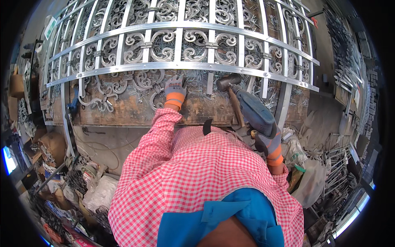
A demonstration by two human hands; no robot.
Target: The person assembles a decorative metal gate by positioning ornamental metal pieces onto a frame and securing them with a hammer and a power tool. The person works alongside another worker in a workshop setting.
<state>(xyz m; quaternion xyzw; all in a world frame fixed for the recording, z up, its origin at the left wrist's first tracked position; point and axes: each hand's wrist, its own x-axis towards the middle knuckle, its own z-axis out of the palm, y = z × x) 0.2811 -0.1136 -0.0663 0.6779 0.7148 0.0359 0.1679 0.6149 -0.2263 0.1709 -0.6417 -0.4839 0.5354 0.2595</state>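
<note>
A grey work glove with an orange cuff covers my left hand point(175, 89), which rests on the wooden bench beside loose screws point(196, 84) and cast metal scrolls point(144, 80). Its fingers are bunched and bent downward; whatever they pinch is hidden. My right hand point(269, 144), gloved the same way, grips a blue-grey power drill point(255, 109) at its rear, off the bench's near edge. The drill's nose points at the bench. Beyond both hands lies a silver metal railing panel point(177, 66) with upright bars and scroll ornaments between them.
A hammer point(228, 82) lies beside the drill, its handle over the bench edge point(205, 119). A blue tool point(74, 101) is at the bench's left. Metal parts point(349, 70) are piled at right. Bags point(103, 191) and a cable point(103, 146) lie on the floor.
</note>
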